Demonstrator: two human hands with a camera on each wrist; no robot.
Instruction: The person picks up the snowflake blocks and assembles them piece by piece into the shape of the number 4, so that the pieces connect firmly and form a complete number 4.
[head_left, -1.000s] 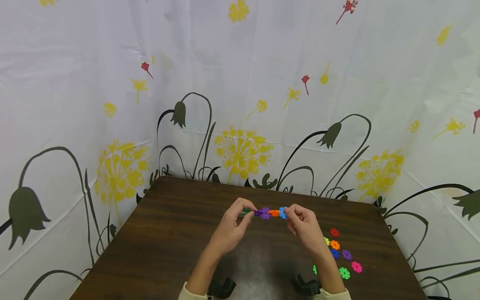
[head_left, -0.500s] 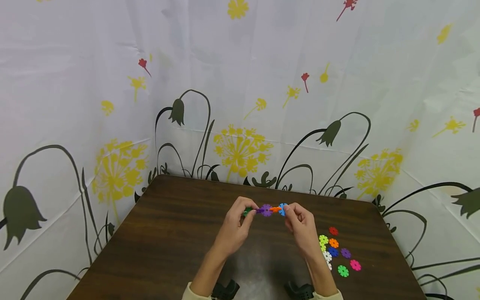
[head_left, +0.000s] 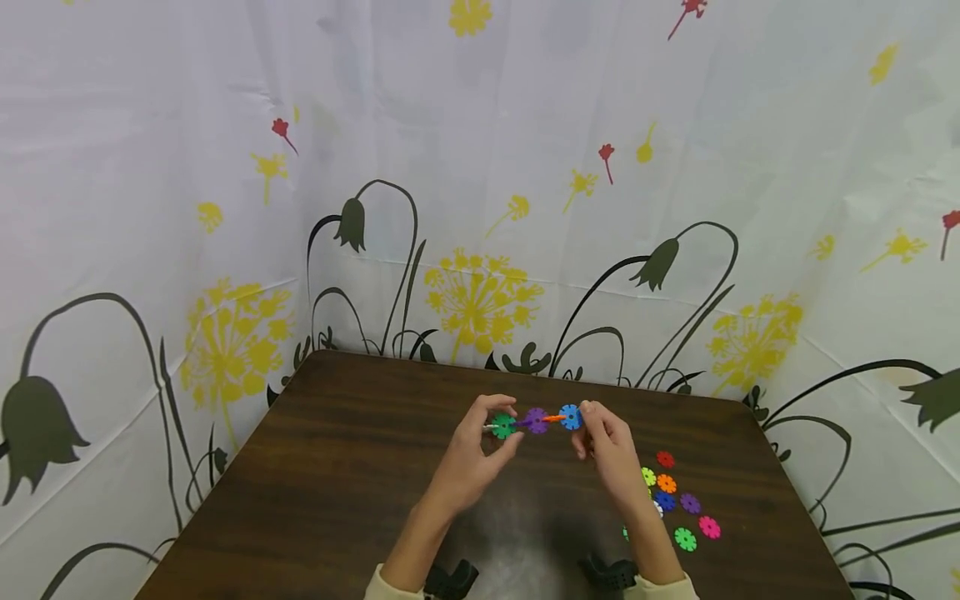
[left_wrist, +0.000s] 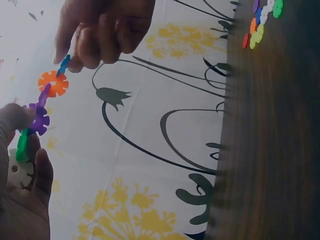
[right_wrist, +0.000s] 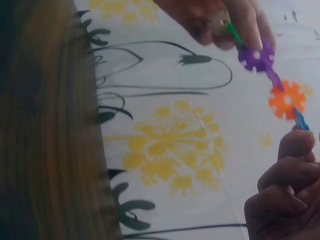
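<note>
A chain of notched plastic discs is held up above the table. From left to right come a white disc, a green disc, two purple discs, an orange disc and a blue disc. My right hand pinches the blue disc at its right edge between thumb and finger. At the chain's left end my left hand has thumb and forefinger parted above and below the green disc. In the wrist views one left digit overlaps a purple disc; contact there cannot be told.
Several loose discs lie on the dark wooden table at the right, among them a red disc, a pink disc and a light green disc. My right forearm partly covers others. Behind the table hangs a flower-patterned curtain.
My left thumb and forefinger have parted from their earlier pinch, baring the green disc. The blue disc now shows more fully beside my right fingertips, which still hold it.
</note>
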